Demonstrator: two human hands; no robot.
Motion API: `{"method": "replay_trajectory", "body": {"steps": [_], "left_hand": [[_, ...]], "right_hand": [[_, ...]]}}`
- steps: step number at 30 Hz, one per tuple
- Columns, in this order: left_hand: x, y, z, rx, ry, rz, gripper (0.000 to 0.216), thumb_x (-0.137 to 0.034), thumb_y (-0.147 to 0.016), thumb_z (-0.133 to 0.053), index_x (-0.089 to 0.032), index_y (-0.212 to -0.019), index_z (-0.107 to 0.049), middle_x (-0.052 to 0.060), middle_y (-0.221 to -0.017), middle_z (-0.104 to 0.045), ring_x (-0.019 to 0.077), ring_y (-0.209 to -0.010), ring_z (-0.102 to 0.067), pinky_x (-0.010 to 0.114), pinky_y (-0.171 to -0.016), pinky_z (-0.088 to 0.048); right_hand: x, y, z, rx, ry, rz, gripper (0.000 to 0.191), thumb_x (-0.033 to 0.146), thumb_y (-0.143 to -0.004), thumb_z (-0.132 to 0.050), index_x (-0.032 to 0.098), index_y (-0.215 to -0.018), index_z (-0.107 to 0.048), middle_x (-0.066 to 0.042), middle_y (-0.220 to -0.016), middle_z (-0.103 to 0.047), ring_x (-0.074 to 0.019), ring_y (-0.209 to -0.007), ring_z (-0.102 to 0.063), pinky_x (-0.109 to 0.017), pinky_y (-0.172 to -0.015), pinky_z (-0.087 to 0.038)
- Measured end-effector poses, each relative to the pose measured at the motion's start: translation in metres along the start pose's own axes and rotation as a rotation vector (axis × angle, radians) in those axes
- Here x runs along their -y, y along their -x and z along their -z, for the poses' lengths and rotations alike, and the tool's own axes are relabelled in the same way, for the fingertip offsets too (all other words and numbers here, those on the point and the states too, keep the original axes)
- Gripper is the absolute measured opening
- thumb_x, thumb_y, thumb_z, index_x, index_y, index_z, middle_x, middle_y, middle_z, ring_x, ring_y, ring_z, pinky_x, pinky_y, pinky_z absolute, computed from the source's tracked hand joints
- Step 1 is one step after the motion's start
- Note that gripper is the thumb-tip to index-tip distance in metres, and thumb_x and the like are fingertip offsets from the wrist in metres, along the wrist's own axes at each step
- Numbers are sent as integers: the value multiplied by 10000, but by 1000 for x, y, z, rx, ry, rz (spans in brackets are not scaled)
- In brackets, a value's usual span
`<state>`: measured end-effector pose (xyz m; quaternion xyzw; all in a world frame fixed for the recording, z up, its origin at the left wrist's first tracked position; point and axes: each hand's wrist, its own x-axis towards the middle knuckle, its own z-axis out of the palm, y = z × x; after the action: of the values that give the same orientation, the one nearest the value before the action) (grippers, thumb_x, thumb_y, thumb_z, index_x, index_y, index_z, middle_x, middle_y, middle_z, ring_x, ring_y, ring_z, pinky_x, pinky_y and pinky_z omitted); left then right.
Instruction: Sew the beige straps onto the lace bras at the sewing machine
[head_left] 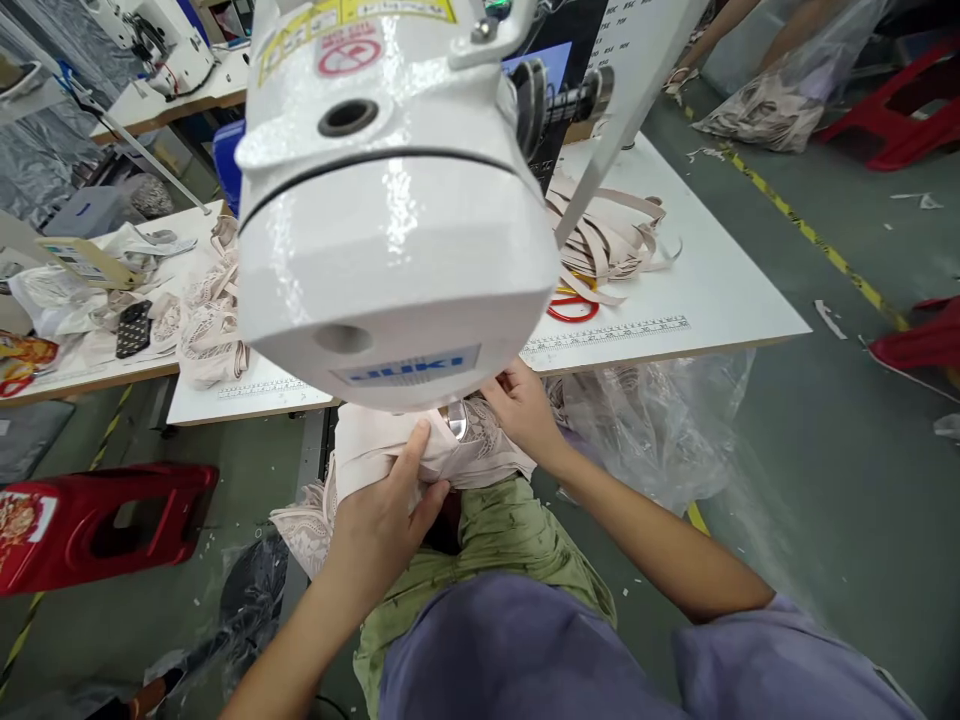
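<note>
A white sewing machine head (390, 210) fills the middle of the view and hides the needle area. Below it lies a pale pink lace garment (375, 455). My left hand (386, 510) grips the folded near edge of that garment, thumb pressed on top. Beside the machine's lower edge, my right hand (525, 405) rests on the lace with its fingers curled onto the fabric. The fingertips of both hands are partly hidden under the machine.
The white table (720, 290) carries a heap of beige elastic straps (607, 240) and a red loop (574, 308). More lace pieces (202, 320) lie at the left. A clear plastic bag (645, 420) hangs at the table front. Red stools (97, 525) stand on the floor.
</note>
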<state>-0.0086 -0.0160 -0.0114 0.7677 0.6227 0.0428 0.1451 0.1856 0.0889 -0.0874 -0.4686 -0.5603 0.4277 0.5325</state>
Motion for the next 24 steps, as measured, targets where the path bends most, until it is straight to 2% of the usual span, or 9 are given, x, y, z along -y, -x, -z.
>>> {"method": "replay_trajectory", "body": {"steps": [3, 11, 16, 20, 24], "left_hand": [[0, 0, 1, 3, -6, 6, 625, -481, -977, -476, -297, -1544, -286, 46, -1031, -715, 116, -463, -524, 247, -484, -290], [-9, -4, 3, 34, -79, 9, 638, -467, -973, -498, -283, -1544, -281, 4, -865, -720, 149, -492, -592, 244, -469, -292], [-12, -7, 2, 29, -116, -1, 645, -455, -969, -510, -280, -1546, -280, 11, -884, -740, 172, -527, -634, 245, -470, -308], [-12, -9, 1, -5, -113, -17, 634, -438, -962, -523, -282, -1536, -304, 32, -991, -752, 182, -576, -666, 246, -480, -330], [-11, -7, -1, -32, -93, -42, 634, -440, -969, -512, -282, -1539, -285, 29, -949, -744, 171, -523, -638, 247, -473, -337]], "right_hand": [[-2, 5, 3, 49, -11, -20, 217, 422, -948, -546, 224, -988, -624, -43, -965, -630, -178, -865, -605, -330, -808, -504], [3, 18, 6, 88, -106, -129, 176, 382, -933, -577, 224, -1005, -605, -11, -892, -587, -144, -786, -551, -288, -727, -449], [10, 28, 8, 113, -108, -170, 175, 366, -919, -583, 218, -1008, -608, -13, -896, -590, -145, -800, -552, -287, -723, -432], [16, 31, 10, 136, -118, -174, 185, 373, -911, -587, 213, -1002, -607, -18, -891, -599, -151, -802, -564, -290, -725, -441], [21, 32, 9, 125, -155, -165, 189, 373, -883, -614, 215, -984, -591, -26, -919, -606, -165, -840, -583, -305, -772, -465]]}}
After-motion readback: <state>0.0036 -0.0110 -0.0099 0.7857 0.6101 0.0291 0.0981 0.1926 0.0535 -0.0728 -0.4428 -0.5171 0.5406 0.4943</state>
